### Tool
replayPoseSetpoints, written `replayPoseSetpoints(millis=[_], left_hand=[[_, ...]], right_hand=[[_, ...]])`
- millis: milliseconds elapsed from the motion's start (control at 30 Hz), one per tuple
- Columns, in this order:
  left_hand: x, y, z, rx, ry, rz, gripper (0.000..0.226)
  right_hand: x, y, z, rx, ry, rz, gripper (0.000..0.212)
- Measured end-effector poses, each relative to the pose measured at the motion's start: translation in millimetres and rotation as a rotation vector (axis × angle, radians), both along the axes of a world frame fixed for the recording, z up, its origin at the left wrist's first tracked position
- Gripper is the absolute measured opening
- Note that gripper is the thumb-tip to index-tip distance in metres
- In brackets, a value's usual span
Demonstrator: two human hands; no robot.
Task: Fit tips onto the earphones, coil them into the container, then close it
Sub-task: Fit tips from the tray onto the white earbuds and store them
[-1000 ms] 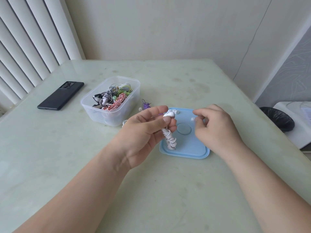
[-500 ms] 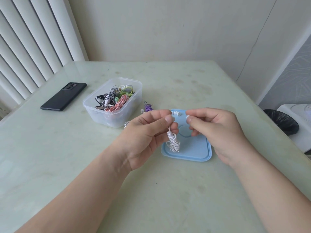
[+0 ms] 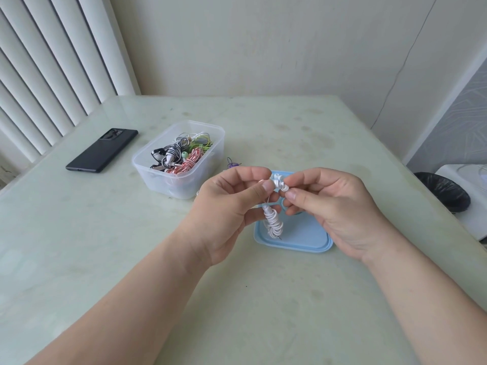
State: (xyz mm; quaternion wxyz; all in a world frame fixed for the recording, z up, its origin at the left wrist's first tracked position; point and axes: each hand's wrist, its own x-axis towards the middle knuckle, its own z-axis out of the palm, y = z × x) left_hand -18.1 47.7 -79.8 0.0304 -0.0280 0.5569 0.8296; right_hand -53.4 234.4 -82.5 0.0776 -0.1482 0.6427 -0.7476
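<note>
Earbud [image 3: 276,183] sits pinched in your left hand [image 3: 232,209] — right hand [image 3: 334,206] grips the white tip [image 3: 284,187]; press it on squarely, letting the coiled cord [image 3: 274,223] hang.

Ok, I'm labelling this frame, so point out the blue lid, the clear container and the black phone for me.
blue lid [image 3: 303,239]: head view, on its bare near edge.
clear container [image 3: 184,184]: head view, on its front wall.
black phone [image 3: 101,151]: head view, on the middle of its back.
</note>
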Motion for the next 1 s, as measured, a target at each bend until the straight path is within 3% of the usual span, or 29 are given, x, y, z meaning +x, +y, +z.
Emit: replayPoseSetpoints(millis=[467,767,1000], left_hand=[[-1.5,-2.1,-3.8,-0.041,0.047,-0.035,0.015],[-3.9,-8.5,-6.4,-0.307,0.181,-0.004,0.012],[-4.6,-9.7,-8.6,-0.313,0.186,0.006,0.011]], right_hand=[[-0.7,0.2,-0.1,-0.11,-0.132,0.081,0.021],[1.5,-0.3,1.9,-0.113,-0.232,0.105,0.018],[2.0,-1.9,1.9,-0.124,-0.246,0.099,0.018]])
